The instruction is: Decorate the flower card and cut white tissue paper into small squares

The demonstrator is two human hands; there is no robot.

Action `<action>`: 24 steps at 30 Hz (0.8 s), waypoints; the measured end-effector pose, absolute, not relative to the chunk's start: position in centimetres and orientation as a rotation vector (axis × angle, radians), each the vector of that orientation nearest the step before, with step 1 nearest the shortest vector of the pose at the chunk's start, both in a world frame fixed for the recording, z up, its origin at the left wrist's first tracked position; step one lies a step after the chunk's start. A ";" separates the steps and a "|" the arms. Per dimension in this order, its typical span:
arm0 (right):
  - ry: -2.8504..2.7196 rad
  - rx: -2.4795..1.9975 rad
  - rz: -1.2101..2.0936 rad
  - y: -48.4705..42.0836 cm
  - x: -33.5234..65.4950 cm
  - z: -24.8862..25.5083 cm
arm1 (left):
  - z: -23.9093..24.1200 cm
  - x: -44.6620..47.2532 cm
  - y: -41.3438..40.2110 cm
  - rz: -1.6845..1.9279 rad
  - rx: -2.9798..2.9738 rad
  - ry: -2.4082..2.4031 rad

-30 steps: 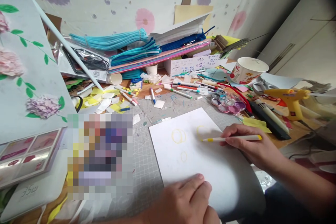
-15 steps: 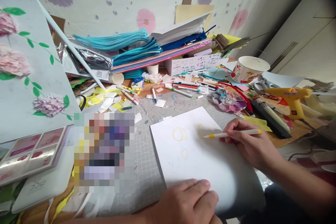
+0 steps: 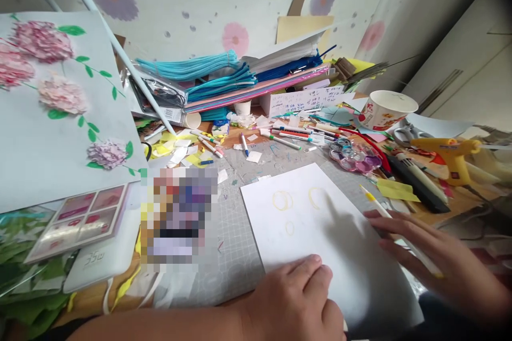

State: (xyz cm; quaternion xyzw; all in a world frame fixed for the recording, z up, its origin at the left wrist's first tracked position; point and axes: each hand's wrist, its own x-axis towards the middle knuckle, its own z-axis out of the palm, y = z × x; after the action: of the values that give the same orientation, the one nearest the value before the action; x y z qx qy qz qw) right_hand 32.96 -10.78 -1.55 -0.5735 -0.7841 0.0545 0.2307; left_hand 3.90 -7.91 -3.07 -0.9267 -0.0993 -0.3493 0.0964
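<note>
A sheet of white paper [image 3: 320, 234] lies at an angle on the grey cutting mat [image 3: 228, 229]. Thin yellow outlines mark its upper part: overlapping circles, a small oval and an open curve. Across the paper's lower left part rests my left hand [image 3: 298, 295], palm down, fingers laid close together on the sheet. By the right edge, my right hand [image 3: 424, 256] holds a white and yellow marker pen [image 3: 412, 245], its yellow tip pointing up and left, off the paper. Some of the right fingers are blurred.
Loose markers [image 3: 288, 136] and paper scraps lie behind the sheet. On the right are a paint palette [image 3: 356, 157], a paper cup [image 3: 388, 109] and a yellow glue gun [image 3: 452, 154]. A flower panel [image 3: 72, 133] and a white power bank [image 3: 100, 256] stand at left.
My right hand has drawn the marker right and toward me, away from the drawing. The upper right yellow curve is now uncovered. My left hand stays on the paper; the view has shifted slightly.
</note>
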 end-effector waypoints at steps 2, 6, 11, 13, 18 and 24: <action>-2.195 -1.606 0.100 -11.6 33.1 -2.7 | -3.0 3.9 -7.9 -1.009 -2.744 -0.292; -1.924 -1.647 0.226 -11.4 32.2 -3.3 | -3.0 4.2 -8.0 -1.040 -2.712 -0.280; -1.326 -1.782 0.505 -9.8 30.4 -1.9 | -3.6 4.3 -8.3 -1.037 -2.700 -0.273; -1.300 -1.799 0.509 -9.2 30.2 -1.6 | -3.8 4.2 -8.4 -0.997 -2.715 -0.295; -1.251 -1.764 0.531 -7.6 29.7 -1.5 | -3.1 3.5 -8.3 -0.875 -2.763 -0.307; -1.412 -1.790 0.410 -6.0 29.6 -2.0 | -2.6 3.1 -8.1 -0.787 -2.820 -0.381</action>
State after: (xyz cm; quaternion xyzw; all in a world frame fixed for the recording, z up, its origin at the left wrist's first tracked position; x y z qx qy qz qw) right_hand 29.60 -6.02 -2.00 -0.7079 -0.5583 0.1623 0.4010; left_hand 3.08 -8.09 -2.61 -0.9509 -0.1285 -0.2653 0.0943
